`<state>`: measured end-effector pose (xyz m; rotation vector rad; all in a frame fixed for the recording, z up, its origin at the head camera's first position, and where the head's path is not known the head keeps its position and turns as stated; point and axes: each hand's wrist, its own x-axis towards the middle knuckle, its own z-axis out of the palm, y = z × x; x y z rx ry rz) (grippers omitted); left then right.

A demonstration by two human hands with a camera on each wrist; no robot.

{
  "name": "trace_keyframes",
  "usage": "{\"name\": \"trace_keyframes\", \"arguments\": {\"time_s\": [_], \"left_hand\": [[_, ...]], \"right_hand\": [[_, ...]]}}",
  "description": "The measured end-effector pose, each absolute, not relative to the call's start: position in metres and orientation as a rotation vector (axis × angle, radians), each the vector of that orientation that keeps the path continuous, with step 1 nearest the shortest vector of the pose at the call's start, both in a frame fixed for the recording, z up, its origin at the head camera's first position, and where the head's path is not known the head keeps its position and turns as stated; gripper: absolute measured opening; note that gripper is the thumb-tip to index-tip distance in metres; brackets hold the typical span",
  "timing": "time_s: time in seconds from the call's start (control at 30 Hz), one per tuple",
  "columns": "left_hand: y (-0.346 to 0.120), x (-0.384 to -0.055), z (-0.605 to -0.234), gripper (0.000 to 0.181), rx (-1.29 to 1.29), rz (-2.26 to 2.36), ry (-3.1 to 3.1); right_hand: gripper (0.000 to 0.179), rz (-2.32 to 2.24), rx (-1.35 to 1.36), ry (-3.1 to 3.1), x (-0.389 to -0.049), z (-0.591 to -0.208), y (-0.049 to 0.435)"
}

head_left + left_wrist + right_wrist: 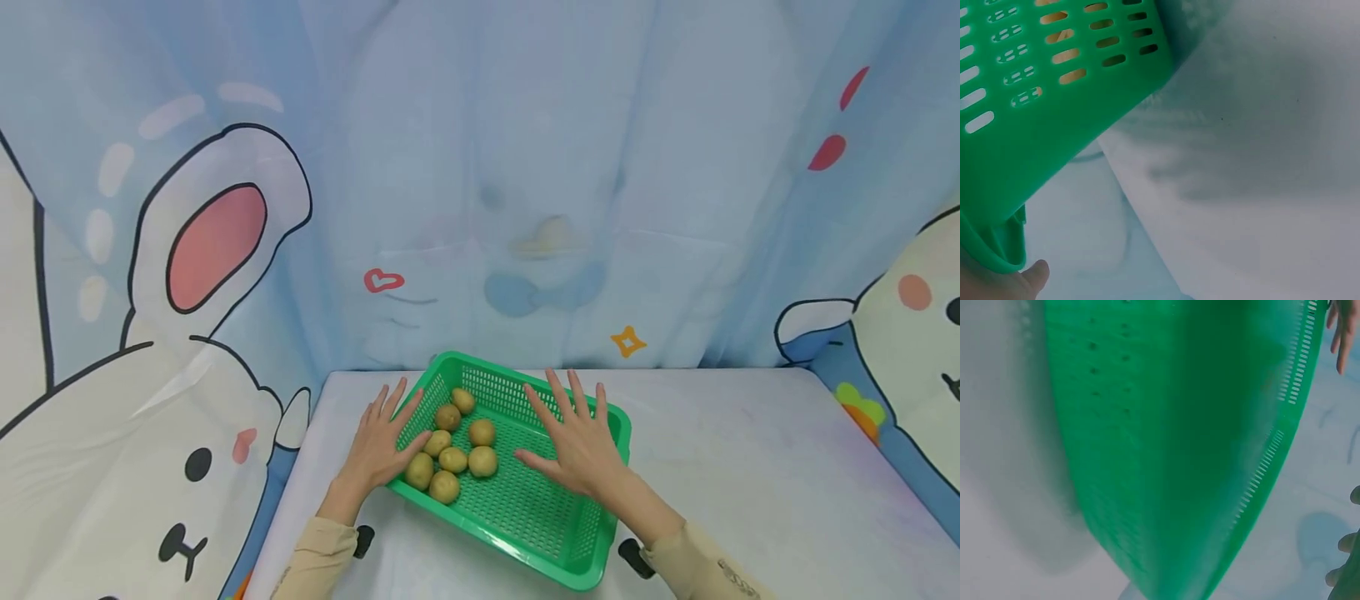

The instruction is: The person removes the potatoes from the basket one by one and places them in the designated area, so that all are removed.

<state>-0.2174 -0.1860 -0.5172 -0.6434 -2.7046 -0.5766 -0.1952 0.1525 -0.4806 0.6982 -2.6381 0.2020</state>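
Observation:
A green plastic basket (517, 546) with slotted walls sits at an angle on the table. Several small yellow-brown potatoes (482, 461) are gathered in its left half. My left hand (381, 442) is over the basket's left edge, fingers straight and spread. Above the right part, my right hand (583, 450) spreads its fingers too, with nothing in its grasp. The left wrist view has the basket's outer wall (1054, 144) close by, a fingertip (1036, 275) beside its rim. In the right wrist view the basket (1129, 444) fills the middle, with fingertips (1347, 542) at the right edge.
The basket stands on a white tabletop (720, 475). Behind it hangs a light blue curtain (555, 150) printed with cartoon animals, meeting the table's back edge. A dark band piece (636, 557) is at the right wrist and another (363, 542) at the left.

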Motion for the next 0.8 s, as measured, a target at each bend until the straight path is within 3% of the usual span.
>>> {"name": "trace_keyframes", "arguments": {"time_s": [0.33, 0.8], "left_hand": [[-0.188, -0.222, -0.520, 0.069, -0.681, -0.640, -2.707], [-0.188, -0.257, -0.510, 0.064, -0.790, -0.735, -2.759]], "right_hand": [[0.092, 0.203, 0.659, -2.758, -0.202, -0.468, 0.143], [0.090, 0.237, 0.718, -2.782, -0.208, -0.469, 0.135]]}}
